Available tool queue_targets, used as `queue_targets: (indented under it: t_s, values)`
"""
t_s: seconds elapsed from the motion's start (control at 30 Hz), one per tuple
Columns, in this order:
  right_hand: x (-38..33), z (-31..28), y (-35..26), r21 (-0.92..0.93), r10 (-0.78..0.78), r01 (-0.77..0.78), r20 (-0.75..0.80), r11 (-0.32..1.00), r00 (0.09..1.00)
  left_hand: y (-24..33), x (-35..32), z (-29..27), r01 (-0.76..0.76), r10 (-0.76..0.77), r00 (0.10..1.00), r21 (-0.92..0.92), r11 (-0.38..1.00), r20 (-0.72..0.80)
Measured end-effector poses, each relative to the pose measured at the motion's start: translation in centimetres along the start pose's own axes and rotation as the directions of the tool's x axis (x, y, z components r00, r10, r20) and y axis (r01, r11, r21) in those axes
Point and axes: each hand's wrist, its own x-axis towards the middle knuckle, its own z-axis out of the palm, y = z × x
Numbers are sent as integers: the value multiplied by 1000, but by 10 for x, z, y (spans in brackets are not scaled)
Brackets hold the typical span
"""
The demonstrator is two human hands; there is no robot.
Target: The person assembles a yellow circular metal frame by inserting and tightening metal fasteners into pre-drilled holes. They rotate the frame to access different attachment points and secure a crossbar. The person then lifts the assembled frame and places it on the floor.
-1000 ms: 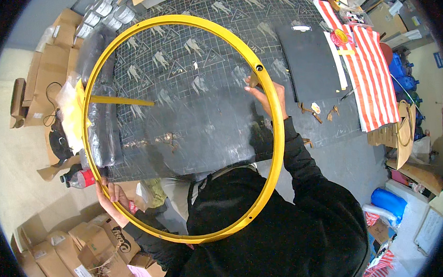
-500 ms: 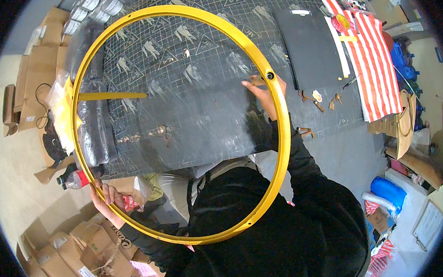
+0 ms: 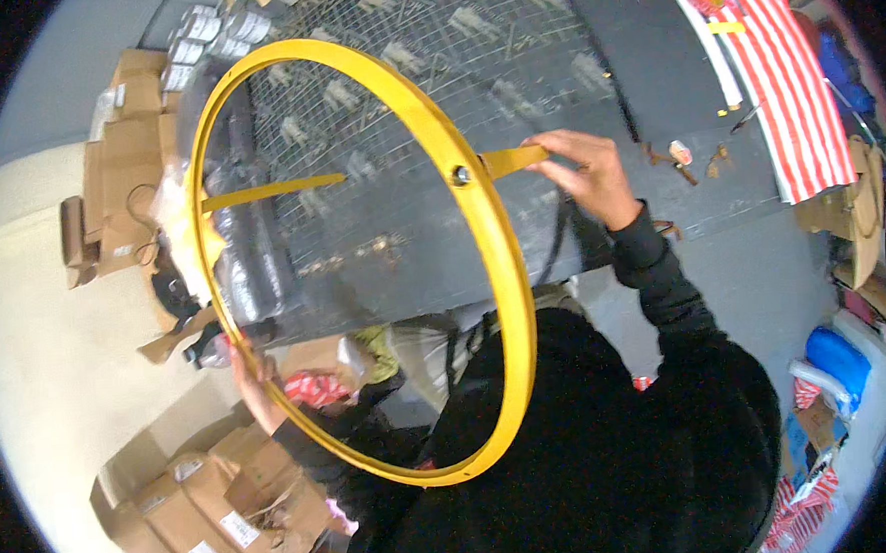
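Observation:
A large yellow metal ring (image 3: 510, 303) is held up, tilted, in front of me above the near table edge. My left hand (image 3: 256, 381) is closed around its lower left rim. A flat yellow bar (image 3: 512, 161) sticks out from the ring's right side, beside a bolt (image 3: 461, 175) in the rim. My right hand (image 3: 593, 173) pinches that bar's outer end between thumb and fingers. On the left side a second yellow bar (image 3: 278, 191) reaches out from the rim, with no hand on it.
The dark printed table top (image 3: 403, 269) lies beyond the ring. To the right are a black panel (image 3: 652, 60), a red-and-white striped sheet (image 3: 788, 78) and small brown pieces (image 3: 719, 159). Wrapped dark rolls (image 3: 251, 251) lie at the left edge; cardboard boxes (image 3: 195, 520) stand lower left.
The ring has turned, its right side now nearer the middle. My right hand has moved from beside the rim out to the right bar's end, which now shows. The left hand keeps its grip.

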Motion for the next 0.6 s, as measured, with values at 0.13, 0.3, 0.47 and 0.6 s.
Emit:
queue_targets:
  t_s: [0.13, 0.3, 0.47, 0.6]
  values:
    - [12, -3, -32, -96, -226, 221, -42, 971, 973, -4, 17, -19, -34, 24, 998, 169, 985, 61]
    - [33, -18, -68, -176, -335, 308, -152, 935, 930, -32, 26, 4, -17, -2, 999, 392, 920, 48]
    - [67, -48, -90, -287, -382, 367, 4, 885, 924, -64, 40, 47, 20, -72, 991, 402, 915, 113]
    - [80, -73, -113, -307, -253, 303, 192, 902, 948, -82, 55, 61, 42, -88, 983, 275, 961, 160]
